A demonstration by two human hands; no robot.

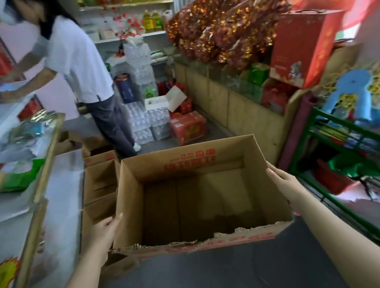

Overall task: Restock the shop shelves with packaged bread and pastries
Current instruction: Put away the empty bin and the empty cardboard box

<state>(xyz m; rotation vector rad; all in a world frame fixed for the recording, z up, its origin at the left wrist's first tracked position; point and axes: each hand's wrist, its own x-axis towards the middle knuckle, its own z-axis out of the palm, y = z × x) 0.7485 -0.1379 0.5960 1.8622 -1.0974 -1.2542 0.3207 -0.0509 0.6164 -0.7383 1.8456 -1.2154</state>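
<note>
Between the glass shelves [46, 173] on our left and the green rack [340, 151] on our right, we hold an open cardboard box [186, 163] above the dark floor [210, 277], its top facing up so that we look straight into it. Our left hand [104, 232] lies flat against the outside of the left wall and our right hand [282, 185] flat against the right wall. Each grip is spread, fingers straight, and we judge the box is kept up by squeezing it between the palms, which suits a light load. Nothing shows inside: the bottom is bare cardboard, so no packaged bread or pastries are in it. The near rim [194, 239] is torn and ragged, which is likely why we hold the sides and not that edge. Packets [28, 135] lie on the glass shelves, too blurred for us to say whether they are bread. Farther along the aisle another person [77, 62] leans toward those shelves with both arms reaching to them, and more open cartons [101, 183] stand on the floor just beside the shelves. We judge this box is emptied and due to be set aside or refilled.
</note>
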